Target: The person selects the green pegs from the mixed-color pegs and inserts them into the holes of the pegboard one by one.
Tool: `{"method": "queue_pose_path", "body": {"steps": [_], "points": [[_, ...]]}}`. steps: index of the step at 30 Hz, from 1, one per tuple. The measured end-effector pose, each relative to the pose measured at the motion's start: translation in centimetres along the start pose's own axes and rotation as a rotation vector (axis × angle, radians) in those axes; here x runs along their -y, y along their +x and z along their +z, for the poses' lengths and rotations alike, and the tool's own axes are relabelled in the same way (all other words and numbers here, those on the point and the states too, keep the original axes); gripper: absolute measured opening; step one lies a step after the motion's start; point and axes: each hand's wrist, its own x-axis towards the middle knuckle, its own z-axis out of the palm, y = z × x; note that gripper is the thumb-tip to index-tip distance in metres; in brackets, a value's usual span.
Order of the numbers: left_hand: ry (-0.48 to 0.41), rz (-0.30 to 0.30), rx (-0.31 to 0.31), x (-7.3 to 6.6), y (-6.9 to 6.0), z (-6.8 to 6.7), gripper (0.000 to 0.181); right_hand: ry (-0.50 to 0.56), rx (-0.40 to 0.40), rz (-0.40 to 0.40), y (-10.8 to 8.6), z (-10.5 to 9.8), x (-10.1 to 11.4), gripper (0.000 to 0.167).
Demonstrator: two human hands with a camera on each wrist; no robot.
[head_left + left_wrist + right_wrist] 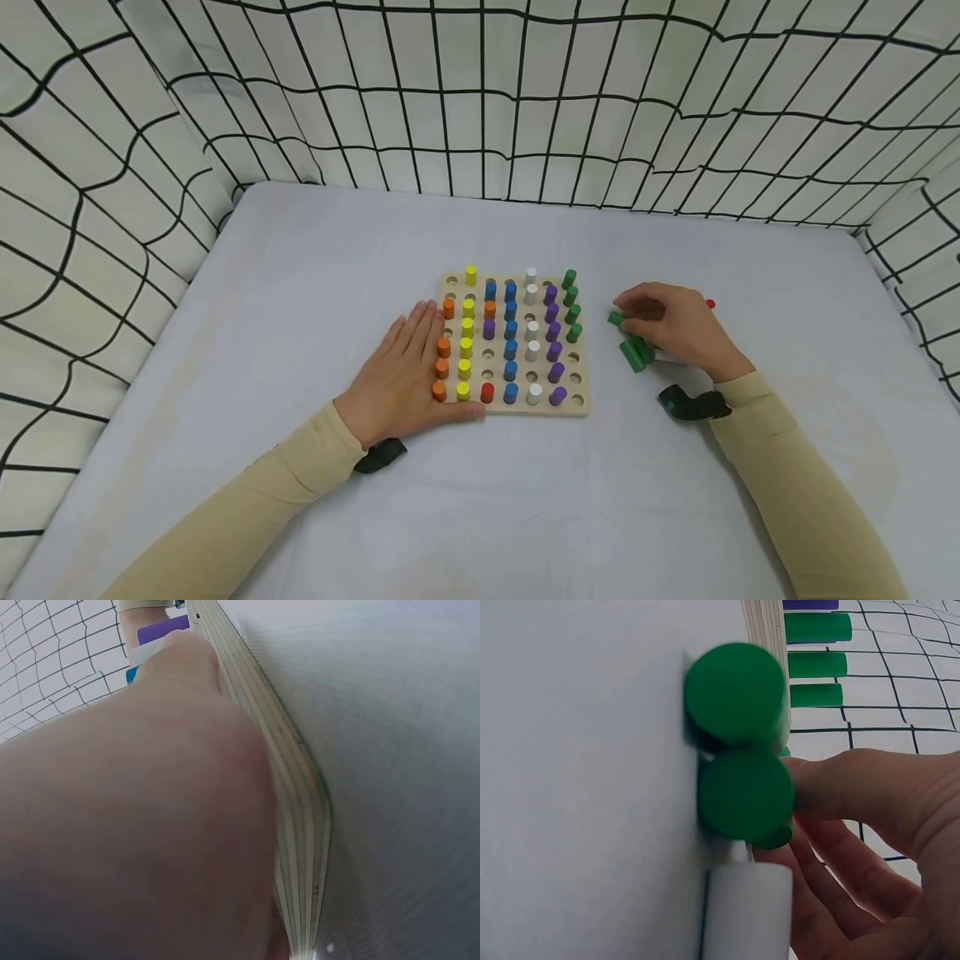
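Note:
A square wooden pegboard (pixel 582 402) holds upright orange, yellow, blue, white, purple and green pegs, plus one red peg (pixel 487 392). Along its left side lie the straight fingers of my left hand (pixel 405 375), and the thumb rests at its front edge. The left wrist view shows that thumb against the layered board edge (pixel 300 817). Right of the board, my right hand (pixel 678 325) has bent fingers and thumb around loose green pegs (pixel 632 356). In the right wrist view the thumb (pixel 855 780) is beside a green peg (pixel 746 793); whether it pinches one is hidden.
A white peg (pixel 748 911) lies near the loose green ones. A red piece (pixel 710 304) shows behind my right hand. Black wrist straps (pixel 693 403) hang at both wrists. White walls with a black grid (pixel 480 92) stand around the white table (pixel 480 508).

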Motion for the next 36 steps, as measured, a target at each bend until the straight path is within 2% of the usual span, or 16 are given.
{"method": "queue_pose_path", "body": {"steps": [27, 36], "points": [[0.001, 0.004, -0.002, 0.07, 0.02, 0.01, 0.133, -0.045, -0.005, 0.023, 0.31, 0.4, 0.12, 0.024], [-0.003, 0.002, 0.005, 0.04, 0.04, -0.03, 0.133, -0.05, 0.01, 0.044, 0.26, 0.38, 0.44, 0.029]]}}
